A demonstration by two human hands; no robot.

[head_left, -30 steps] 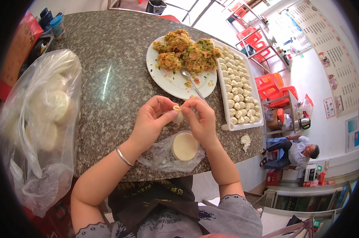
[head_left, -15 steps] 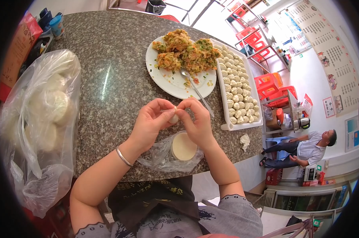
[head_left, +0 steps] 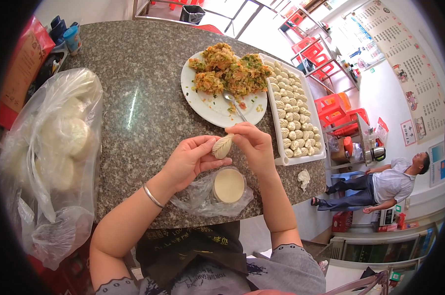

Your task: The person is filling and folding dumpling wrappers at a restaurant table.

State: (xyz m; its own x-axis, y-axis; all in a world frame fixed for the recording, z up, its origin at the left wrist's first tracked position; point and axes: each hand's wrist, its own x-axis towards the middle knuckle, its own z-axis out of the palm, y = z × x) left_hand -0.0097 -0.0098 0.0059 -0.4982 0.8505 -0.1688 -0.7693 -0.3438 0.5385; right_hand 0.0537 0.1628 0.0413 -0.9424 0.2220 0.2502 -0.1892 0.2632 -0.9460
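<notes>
Between my two hands, above the table, is a pleated dumpling (head_left: pixel 223 147) with a leaf-like seam. My left hand (head_left: pixel 195 157) cradles its left side with thumb and fingers. The thumb and fingers of my right hand (head_left: pixel 252 143) pinch its upper right end. Just below, a stack of round dough wrappers (head_left: pixel 229 186) rests on a clear plastic bag (head_left: pixel 198 201). Beyond my hands stands a white plate (head_left: pixel 198 105) of chopped orange-and-green filling (head_left: pixel 227 69), with a metal spoon (head_left: pixel 236 105) lying in it; its handle end is hidden behind my right hand.
Rows of pleated dumplings fill a white tray (head_left: pixel 281 161) at the right. A large plastic bag of pale round dough pieces (head_left: pixel 60 147) lies at the left edge. A crumpled tissue (head_left: pixel 303 179) sits near the table's right edge. A person (head_left: pixel 384 184) is off to the right.
The dumpling has turned so its pleated side now shows, and my hands have moved slightly apart and lower. The person at the right has lowered an arm.
</notes>
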